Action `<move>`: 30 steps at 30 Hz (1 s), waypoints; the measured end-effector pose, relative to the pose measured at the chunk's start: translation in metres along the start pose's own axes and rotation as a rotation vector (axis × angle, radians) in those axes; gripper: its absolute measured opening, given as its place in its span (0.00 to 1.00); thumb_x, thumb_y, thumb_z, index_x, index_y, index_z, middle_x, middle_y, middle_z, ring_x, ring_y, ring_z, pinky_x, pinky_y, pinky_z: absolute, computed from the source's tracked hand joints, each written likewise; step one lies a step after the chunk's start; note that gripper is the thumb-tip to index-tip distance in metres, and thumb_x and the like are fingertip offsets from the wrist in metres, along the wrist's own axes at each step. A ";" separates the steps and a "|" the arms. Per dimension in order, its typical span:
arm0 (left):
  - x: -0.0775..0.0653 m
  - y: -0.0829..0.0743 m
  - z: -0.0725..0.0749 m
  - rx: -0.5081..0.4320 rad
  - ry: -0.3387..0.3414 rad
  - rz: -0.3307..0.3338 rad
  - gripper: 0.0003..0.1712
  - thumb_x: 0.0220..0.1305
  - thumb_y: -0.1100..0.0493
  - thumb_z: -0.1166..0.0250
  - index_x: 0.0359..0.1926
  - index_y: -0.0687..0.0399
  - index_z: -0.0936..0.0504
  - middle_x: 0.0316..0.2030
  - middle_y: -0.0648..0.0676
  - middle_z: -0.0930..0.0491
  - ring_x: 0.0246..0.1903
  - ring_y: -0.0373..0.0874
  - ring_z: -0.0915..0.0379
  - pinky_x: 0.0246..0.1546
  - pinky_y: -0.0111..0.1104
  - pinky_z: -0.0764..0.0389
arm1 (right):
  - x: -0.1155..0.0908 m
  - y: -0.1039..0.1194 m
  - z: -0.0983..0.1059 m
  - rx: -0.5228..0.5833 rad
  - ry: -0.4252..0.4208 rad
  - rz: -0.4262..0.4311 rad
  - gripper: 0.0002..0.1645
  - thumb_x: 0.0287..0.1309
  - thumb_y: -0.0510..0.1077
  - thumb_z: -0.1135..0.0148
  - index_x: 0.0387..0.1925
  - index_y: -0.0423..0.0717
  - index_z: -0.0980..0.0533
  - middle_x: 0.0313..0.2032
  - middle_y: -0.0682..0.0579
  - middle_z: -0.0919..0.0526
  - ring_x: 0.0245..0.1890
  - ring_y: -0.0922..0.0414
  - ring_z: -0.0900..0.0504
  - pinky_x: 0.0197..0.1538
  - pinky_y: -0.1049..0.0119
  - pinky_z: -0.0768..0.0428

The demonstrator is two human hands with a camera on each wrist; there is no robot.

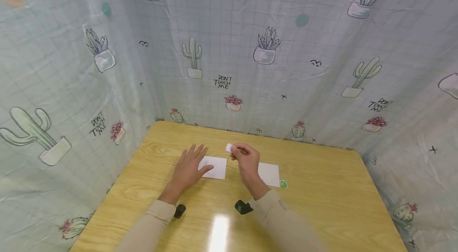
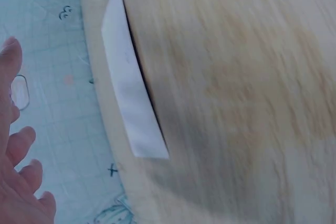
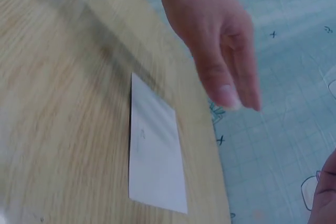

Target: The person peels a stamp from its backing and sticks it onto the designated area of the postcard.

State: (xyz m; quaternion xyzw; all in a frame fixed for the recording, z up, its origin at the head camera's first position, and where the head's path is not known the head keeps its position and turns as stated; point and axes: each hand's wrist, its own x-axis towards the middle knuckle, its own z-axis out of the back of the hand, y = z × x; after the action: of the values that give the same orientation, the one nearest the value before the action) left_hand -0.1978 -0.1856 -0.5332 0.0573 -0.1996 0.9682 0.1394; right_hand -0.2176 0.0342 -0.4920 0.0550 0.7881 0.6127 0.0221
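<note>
My left hand (image 1: 189, 168) is spread, fingers straight, over the left part of a white paper rectangle (image 1: 220, 168) like an envelope or card. In the left wrist view its fingers stand above the table. My right hand (image 1: 247, 162) pinches a small white paper piece (image 1: 228, 147) between thumb and fingers, raised just beyond the left card's right corner. Behind the right wrist lies a second white card (image 1: 269, 174), partly hidden. A small green-and-white stamp-like piece (image 1: 284, 183) sits at that card's lower right corner.
The yellow wood-grain table (image 1: 322, 196) meets a cactus-printed curtain (image 1: 243, 45) at its back and sides. Black devices show at both wrists, one under the left sleeve (image 1: 154, 216) and one beside the right sleeve (image 1: 279, 212).
</note>
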 end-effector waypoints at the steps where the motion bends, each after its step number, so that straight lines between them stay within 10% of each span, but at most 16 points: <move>1: 0.001 -0.003 0.001 -0.016 -0.013 -0.001 0.45 0.72 0.33 0.40 0.80 0.51 0.37 0.80 0.57 0.39 0.82 0.61 0.52 0.81 0.61 0.51 | -0.001 0.000 -0.002 0.024 -0.005 -0.014 0.16 0.61 0.37 0.26 0.43 0.25 0.17 0.24 0.55 0.13 0.26 0.60 0.15 0.35 0.67 0.13; 19: 0.018 -0.046 0.012 -0.479 -0.087 0.035 0.39 0.73 0.39 0.37 0.79 0.43 0.34 0.82 0.59 0.45 0.79 0.66 0.46 0.72 0.67 0.35 | -0.005 0.005 -0.017 0.203 -0.107 -0.212 0.03 0.66 0.37 0.30 0.37 0.41 0.13 0.27 0.55 0.18 0.22 0.62 0.25 0.24 0.73 0.31; 30: 0.017 -0.053 0.000 -0.702 -0.165 0.002 0.25 0.76 0.48 0.38 0.69 0.48 0.20 0.68 0.57 0.22 0.70 0.54 0.27 0.67 0.51 0.21 | -0.016 -0.006 -0.019 0.153 -0.133 -0.302 0.09 0.67 0.40 0.30 0.44 0.39 0.13 0.29 0.57 0.21 0.24 0.62 0.31 0.28 0.72 0.31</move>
State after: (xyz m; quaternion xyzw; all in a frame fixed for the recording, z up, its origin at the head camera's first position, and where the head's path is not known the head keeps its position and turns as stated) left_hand -0.1982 -0.1351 -0.5106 0.0836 -0.5304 0.8331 0.1331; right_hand -0.2042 0.0130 -0.4937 -0.0221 0.8284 0.5358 0.1617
